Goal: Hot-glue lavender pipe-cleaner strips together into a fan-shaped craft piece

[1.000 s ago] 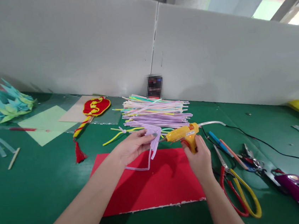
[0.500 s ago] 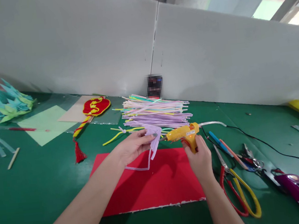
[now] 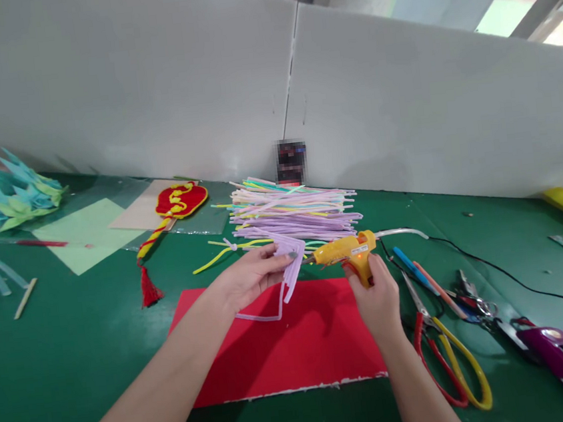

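Between the thumb and fingers of my left hand (image 3: 254, 275) is a bent bundle of lilac pipe cleaners (image 3: 291, 253), folded into a corner shape. One lilac strand trails from it below the hand. My right hand (image 3: 376, 291) is wrapped round the handle of a yellow hot glue gun (image 3: 343, 250). The gun's nozzle points left and meets, or nearly meets, the right edge of the lilac bundle; I cannot tell if they touch. A clear glue stick (image 3: 399, 232) sticks out of its back. Beneath both hands lies a red sheet (image 3: 286, 351).
Behind the hands lies a pile of pastel pipe cleaners (image 3: 294, 209). Scissors (image 3: 439, 349), pens (image 3: 419, 274), keys (image 3: 483, 307) and a purple power strip (image 3: 561, 359) with a black cord are on the right. A red tasselled fan (image 3: 181, 201) and teal paper petals (image 3: 5, 193) lie left.
Hardly anything differs. The lilac bundle and the glue gun have shifted very slightly; both hands keep their hold.
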The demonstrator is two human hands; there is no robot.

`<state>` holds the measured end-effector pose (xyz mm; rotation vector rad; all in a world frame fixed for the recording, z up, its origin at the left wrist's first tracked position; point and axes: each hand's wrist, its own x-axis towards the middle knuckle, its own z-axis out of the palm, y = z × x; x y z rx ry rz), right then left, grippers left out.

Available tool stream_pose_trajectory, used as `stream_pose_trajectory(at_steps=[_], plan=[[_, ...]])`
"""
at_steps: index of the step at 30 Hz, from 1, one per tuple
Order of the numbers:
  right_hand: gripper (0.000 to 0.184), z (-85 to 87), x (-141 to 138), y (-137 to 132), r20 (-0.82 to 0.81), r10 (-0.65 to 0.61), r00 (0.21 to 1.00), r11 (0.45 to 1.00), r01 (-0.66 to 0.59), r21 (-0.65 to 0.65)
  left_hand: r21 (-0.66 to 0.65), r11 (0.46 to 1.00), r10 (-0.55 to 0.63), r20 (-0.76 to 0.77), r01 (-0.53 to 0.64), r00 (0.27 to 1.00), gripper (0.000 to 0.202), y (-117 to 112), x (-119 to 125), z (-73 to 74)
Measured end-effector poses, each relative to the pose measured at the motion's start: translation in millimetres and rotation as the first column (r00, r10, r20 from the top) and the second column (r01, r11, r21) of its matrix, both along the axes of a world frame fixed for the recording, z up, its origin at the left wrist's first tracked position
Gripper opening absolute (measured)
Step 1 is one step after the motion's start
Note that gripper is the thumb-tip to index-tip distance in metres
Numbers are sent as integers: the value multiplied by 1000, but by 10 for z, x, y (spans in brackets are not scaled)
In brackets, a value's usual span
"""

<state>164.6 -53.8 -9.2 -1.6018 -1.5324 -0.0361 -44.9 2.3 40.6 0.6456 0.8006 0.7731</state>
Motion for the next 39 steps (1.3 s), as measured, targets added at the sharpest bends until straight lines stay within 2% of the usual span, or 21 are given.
stream_pose_trajectory(at_steps=[6, 17, 39], plan=[[19, 6, 1, -5, -24, -8, 1000, 1000, 8, -3, -52, 995, 89, -17, -89, 996, 32, 6, 3, -17], [19, 9, 2, -5, 6, 8, 1000, 999, -9, 31, 13, 1000, -3, 21, 2, 1000, 19, 10, -2, -33], [18, 1, 16, -1, 13, -1, 1000, 1000, 0, 20, 24, 1000, -16, -3, 16, 1000, 18, 9, -8, -38]])
